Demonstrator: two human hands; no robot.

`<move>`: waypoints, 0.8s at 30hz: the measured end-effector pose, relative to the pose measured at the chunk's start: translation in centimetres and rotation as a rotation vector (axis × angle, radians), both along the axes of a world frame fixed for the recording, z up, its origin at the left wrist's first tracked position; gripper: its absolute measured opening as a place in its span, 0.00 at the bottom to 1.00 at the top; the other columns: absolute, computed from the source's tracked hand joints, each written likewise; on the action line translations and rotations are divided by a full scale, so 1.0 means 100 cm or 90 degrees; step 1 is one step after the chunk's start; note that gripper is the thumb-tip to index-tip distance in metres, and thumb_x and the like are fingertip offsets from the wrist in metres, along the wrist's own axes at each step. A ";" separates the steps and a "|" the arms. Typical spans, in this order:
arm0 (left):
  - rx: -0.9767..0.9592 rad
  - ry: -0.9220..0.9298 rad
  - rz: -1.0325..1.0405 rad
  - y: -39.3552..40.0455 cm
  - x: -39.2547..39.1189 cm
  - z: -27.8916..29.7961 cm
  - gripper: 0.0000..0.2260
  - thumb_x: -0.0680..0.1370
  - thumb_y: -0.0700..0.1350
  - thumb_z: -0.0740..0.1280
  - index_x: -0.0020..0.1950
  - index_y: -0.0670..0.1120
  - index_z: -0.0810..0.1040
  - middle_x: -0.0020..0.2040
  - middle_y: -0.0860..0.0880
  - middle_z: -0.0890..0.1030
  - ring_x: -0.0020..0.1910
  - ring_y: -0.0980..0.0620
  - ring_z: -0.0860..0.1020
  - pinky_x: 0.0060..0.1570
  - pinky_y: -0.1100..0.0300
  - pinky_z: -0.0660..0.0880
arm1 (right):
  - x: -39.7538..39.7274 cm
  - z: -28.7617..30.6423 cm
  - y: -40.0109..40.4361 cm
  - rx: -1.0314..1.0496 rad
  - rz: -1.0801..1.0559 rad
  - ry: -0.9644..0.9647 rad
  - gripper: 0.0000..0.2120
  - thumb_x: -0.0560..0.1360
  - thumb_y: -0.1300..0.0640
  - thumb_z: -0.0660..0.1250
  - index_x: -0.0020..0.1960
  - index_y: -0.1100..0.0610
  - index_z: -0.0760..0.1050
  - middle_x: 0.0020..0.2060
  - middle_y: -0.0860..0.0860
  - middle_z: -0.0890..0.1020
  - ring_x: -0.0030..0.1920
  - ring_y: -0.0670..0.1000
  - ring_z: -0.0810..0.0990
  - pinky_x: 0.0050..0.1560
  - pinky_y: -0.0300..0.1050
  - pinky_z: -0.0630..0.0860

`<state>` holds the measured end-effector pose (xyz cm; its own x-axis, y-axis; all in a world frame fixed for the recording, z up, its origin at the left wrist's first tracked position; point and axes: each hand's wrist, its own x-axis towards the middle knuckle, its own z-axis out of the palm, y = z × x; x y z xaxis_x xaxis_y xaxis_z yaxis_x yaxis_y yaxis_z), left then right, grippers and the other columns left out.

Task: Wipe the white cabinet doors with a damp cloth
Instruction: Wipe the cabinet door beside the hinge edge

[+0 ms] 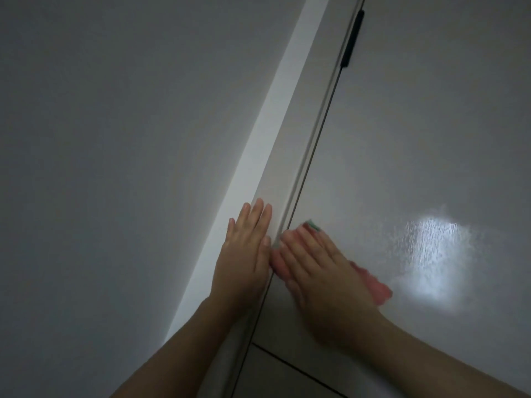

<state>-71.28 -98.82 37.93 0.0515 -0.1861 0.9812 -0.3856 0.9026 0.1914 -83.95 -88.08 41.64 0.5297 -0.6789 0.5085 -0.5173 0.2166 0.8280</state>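
A white cabinet door point(416, 139) fills the right half of the view, with a wet, shiny patch at its lower right. My right hand point(319, 268) lies flat with straight fingers on a pink cloth point(376, 288) that has a green edge, pressing it against the door near the door's left edge. My left hand point(247, 254) rests flat, fingers straight, on the narrow white side panel point(275, 185) just left of the door gap. The two hands are almost touching. Most of the cloth is hidden under my right hand.
A grey wall point(115, 139) takes up the left half. A dark handle point(352, 41) sits on the door's edge high up. Below the hands a dark seam point(293, 366) separates this door from a lower panel.
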 end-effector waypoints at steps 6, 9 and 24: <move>0.042 -0.014 0.040 0.008 -0.002 -0.023 0.22 0.81 0.49 0.45 0.74 0.50 0.47 0.76 0.51 0.46 0.77 0.51 0.43 0.75 0.51 0.41 | -0.003 -0.006 0.017 0.036 -0.021 0.011 0.25 0.78 0.46 0.53 0.72 0.54 0.66 0.70 0.53 0.68 0.72 0.55 0.65 0.71 0.58 0.61; 0.025 0.000 0.046 0.007 -0.002 -0.024 0.23 0.80 0.51 0.43 0.75 0.49 0.48 0.76 0.50 0.49 0.77 0.50 0.46 0.75 0.48 0.45 | 0.001 0.001 0.017 0.008 -0.024 -0.033 0.26 0.78 0.47 0.48 0.73 0.54 0.66 0.71 0.53 0.67 0.73 0.55 0.63 0.71 0.58 0.60; 0.075 -0.051 0.176 0.004 -0.003 -0.027 0.28 0.80 0.55 0.44 0.78 0.44 0.49 0.78 0.44 0.51 0.77 0.46 0.47 0.74 0.45 0.46 | -0.025 -0.002 0.024 -0.137 0.005 -0.124 0.27 0.80 0.47 0.44 0.77 0.56 0.50 0.76 0.56 0.55 0.77 0.57 0.49 0.75 0.53 0.41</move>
<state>-71.53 -98.39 35.26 0.0397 -0.2884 0.9567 -0.6313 0.7349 0.2477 -86.48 -85.71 41.46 0.4125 -0.5405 0.7333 -0.6641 0.3726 0.6482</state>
